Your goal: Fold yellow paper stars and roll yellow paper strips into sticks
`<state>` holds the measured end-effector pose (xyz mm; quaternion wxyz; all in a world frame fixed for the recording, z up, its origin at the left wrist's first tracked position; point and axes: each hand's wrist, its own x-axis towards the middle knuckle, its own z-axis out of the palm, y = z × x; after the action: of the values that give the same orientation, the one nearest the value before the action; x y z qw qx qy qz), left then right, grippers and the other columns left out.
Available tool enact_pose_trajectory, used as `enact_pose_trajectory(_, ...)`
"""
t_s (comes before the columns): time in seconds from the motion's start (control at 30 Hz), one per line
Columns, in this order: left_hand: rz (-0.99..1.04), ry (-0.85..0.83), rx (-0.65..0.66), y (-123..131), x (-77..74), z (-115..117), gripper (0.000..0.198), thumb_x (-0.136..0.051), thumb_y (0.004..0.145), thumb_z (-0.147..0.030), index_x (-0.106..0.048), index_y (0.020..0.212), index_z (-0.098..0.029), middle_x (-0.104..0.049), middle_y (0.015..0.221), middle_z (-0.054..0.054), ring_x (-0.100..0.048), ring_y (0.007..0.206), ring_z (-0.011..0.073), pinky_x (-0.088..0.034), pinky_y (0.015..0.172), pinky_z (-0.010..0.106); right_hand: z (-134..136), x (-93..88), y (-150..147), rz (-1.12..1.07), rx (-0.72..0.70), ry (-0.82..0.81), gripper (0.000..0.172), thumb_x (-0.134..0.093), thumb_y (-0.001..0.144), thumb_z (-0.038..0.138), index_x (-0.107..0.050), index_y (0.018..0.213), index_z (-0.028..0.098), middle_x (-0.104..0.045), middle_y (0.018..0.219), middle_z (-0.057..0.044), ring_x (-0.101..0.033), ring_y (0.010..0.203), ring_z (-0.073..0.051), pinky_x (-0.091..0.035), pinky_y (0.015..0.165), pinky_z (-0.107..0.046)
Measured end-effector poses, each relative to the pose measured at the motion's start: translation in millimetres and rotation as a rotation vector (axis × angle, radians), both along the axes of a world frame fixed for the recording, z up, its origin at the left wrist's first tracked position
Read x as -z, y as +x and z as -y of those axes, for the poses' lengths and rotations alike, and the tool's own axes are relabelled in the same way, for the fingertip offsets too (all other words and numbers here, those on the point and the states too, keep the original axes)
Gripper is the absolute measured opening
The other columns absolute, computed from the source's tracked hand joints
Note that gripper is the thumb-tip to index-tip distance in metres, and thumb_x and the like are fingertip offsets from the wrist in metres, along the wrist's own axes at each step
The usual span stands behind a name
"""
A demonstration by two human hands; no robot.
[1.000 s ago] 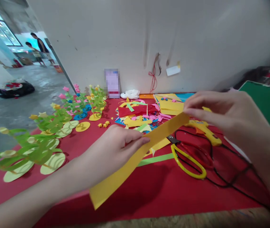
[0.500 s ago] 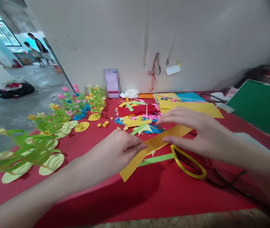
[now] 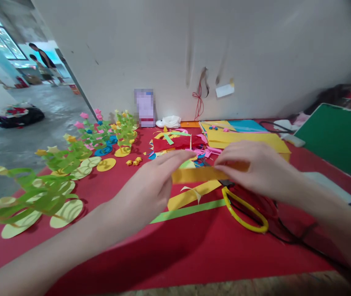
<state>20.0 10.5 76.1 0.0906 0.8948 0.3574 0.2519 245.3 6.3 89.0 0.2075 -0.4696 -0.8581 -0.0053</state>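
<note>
My left hand [image 3: 152, 185] and my right hand [image 3: 255, 168] hold an orange-yellow paper strip [image 3: 198, 174] between them, just above the red table cover [image 3: 194, 246]. The left fingers pinch its left end, the right fingers pinch its right end, and the strip looks folded along its length. Under it lie a yellow offcut [image 3: 190, 195] and a thin green strip [image 3: 188, 210]. Yellow-handled scissors [image 3: 245, 209] rest right below my right hand.
Green paper plants on yellow discs [image 3: 40, 197] line the left side. A heap of coloured scraps [image 3: 178, 148] and stacked yellow and blue sheets [image 3: 243, 137] lie behind. A green board [image 3: 338, 139] stands at right, black cords [image 3: 301, 236] trail near it. Two people [image 3: 40, 61] stand far left.
The long strip was held up slanted, then lowered toward the table. Now it is shorter-looking, folded and level between both hands, which have drawn closer together.
</note>
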Motion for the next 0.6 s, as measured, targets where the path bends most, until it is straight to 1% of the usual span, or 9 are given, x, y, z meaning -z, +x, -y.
enact_pose_trajectory(0.03,0.014,-0.005,0.039,3,1.6,2,0.036,-0.038,0.082,-0.009,-0.049,0.115,-0.016,-0.062,0.108,0.005,-0.058,0.095,0.0149,-0.045,0.078,0.024,6,2.5,-9,-0.025,-0.041,-0.027,0.014,-0.051,0.075,0.015,-0.065,0.074,0.019,-0.067,0.074,-0.002,-0.058,0.07,-0.016,-0.042,0.066,-0.028)
enact_pose_trajectory(0.1,0.021,0.0,0.082,8,5.3,5,0.021,-0.045,0.081,-0.014,-0.06,0.096,-0.017,-0.068,0.086,0.002,-0.061,0.078,0.0144,-0.047,0.072,0.023,16,7.6,-23,-0.085,-0.079,-0.054,0.014,-0.051,0.078,0.017,-0.065,0.075,0.018,-0.066,0.075,-0.002,-0.057,0.069,-0.015,-0.042,0.066,-0.027)
enact_pose_trajectory(0.17,0.019,-0.01,0.072,10,8.9,7,0.014,-0.049,0.079,-0.016,-0.063,0.082,-0.017,-0.068,0.072,0.0,-0.061,0.065,0.0129,-0.046,0.064,0.022,23,12.3,-32,-0.123,-0.074,-0.06,0.015,-0.05,0.079,0.017,-0.064,0.075,0.017,-0.066,0.073,-0.002,-0.057,0.067,-0.014,-0.042,0.065,-0.027)
enact_pose_trajectory(0.2,0.017,-0.026,0.059,10,10.4,8,0.014,-0.049,0.079,-0.015,-0.063,0.079,-0.016,-0.067,0.068,0.0,-0.06,0.061,0.0116,-0.045,0.059,0.02,25,14.4,-35,-0.132,-0.065,-0.06,0.015,-0.049,0.078,0.017,-0.064,0.075,0.017,-0.065,0.073,-0.002,-0.057,0.066,-0.014,-0.042,0.064,-0.026)
enact_pose_trajectory(0.27,0.01,-0.067,0.036,10,12.7,8,0.013,-0.05,0.078,-0.014,-0.063,0.078,-0.016,-0.067,0.066,-0.001,-0.058,0.055,0.0094,-0.043,0.052,0.017,27,18.2,-37,-0.135,-0.048,-0.071,0.015,-0.049,0.078,0.016,-0.063,0.074,0.017,-0.064,0.071,-0.002,-0.057,0.065,-0.013,-0.041,0.062,-0.025)
enact_pose_trajectory(0.4,-0.034,-0.101,0.027,9,14.2,8,0.012,-0.052,0.076,-0.016,-0.064,0.075,-0.015,-0.065,0.061,-0.002,-0.055,0.049,0.0076,-0.04,0.049,0.016,28,23.3,-39,-0.148,-0.022,-0.083,0.017,-0.049,0.077,0.013,-0.062,0.066,0.017,-0.062,0.064,-0.001,-0.056,0.06,-0.012,-0.04,0.058,-0.023)
enact_pose_trajectory(0.5,-0.052,-0.089,-0.001,8,13.0,9,0.01,-0.053,0.073,-0.013,-0.063,0.071,-0.015,-0.063,0.057,-0.003,-0.051,0.046,0.0063,-0.037,0.047,0.015,29,24.0,-41,-0.164,-0.003,-0.047,0.017,-0.05,0.076,0.014,-0.063,0.064,0.018,-0.063,0.064,-0.001,-0.056,0.058,-0.012,-0.04,0.057,-0.023)
enact_pose_trajectory(0.6,-0.086,-0.056,-0.029,7,10.5,7,0.011,-0.052,0.072,-0.013,-0.062,0.068,-0.015,-0.061,0.054,-0.004,-0.05,0.045,0.0067,-0.036,0.045,0.015,29,20.9,-39,-0.155,0.007,-0.013,0.017,-0.051,0.075,0.014,-0.064,0.066,0.018,-0.065,0.066,-0.002,-0.057,0.059,-0.013,-0.04,0.058,-0.024)
